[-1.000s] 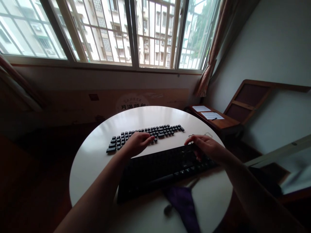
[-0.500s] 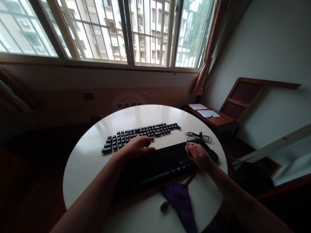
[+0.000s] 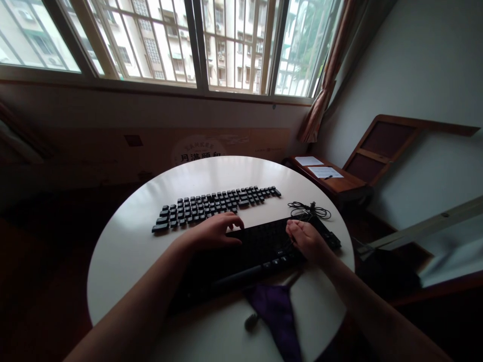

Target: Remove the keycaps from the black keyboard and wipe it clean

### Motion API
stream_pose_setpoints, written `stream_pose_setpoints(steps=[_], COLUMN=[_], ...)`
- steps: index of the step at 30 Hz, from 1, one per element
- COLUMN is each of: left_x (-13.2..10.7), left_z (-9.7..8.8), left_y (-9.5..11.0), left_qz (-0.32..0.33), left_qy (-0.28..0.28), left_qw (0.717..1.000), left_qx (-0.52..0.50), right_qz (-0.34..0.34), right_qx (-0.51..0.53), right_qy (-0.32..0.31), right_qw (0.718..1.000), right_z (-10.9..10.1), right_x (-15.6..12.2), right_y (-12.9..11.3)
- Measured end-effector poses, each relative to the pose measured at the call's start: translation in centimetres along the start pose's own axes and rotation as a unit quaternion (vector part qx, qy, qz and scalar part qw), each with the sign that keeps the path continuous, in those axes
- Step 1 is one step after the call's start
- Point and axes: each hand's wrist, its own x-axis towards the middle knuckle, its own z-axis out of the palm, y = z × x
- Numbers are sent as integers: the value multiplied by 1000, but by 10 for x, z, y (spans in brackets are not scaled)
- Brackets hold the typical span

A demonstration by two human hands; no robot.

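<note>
A black keyboard [image 3: 256,241] lies slantwise on the round white table [image 3: 124,281], its key bed mostly dark with some keys along the near edge. My left hand [image 3: 215,231] rests at its upper left edge, thumb and fingers apart, holding nothing. Over the keyboard's right part, my right hand [image 3: 304,239] is closed in a pinch; a thin piece shows below the fingers, too small to name. Rows of loose black keycaps [image 3: 211,203] are laid out beyond the keyboard, partly hidden by my left hand.
A coiled black cable [image 3: 311,210] lies behind the keyboard's right end. Near me are a purple cloth [image 3: 277,314] and a small dark brush-like tip [image 3: 251,322]. A wooden chair [image 3: 339,183] with papers [image 3: 325,172] stands to the right, below the barred window [image 3: 234,50].
My left hand's fingers have lifted and spread a little from the thumb. My right hand stays pinched in nearly the same spot. The view has tilted slightly downward.
</note>
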Motion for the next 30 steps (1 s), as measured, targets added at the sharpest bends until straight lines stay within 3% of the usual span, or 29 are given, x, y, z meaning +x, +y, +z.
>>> stream_pose_setpoints(steps=[4,11,16,22,27,30], left_x=[1,3,3,2,3,2], left_z=[-1,-1,-1,-2,-1,0], left_y=[2,2,2,4,2,0], left_qz=[-2,-10,-12,-19,-15,-7], left_qy=[-18,-26,-22,-23,-20,-20], left_qw=[1000,1000,1000,999,1000,1000], left_qx=[6,-10,-16,-15,-13,-7], right_qz=[-29,-154,-102,-72,-10,1], right_qx=[-29,-166,-54,14,148,176], right_qy=[-7,25,36,69,156,164], right_qw=[999,974,993,995,977,971], right_z=[2,4,5,6,4,3], right_x=[-9,-29,-26,-26,-23,-21], right_y=[-3,-9,-2,3,-2,-2])
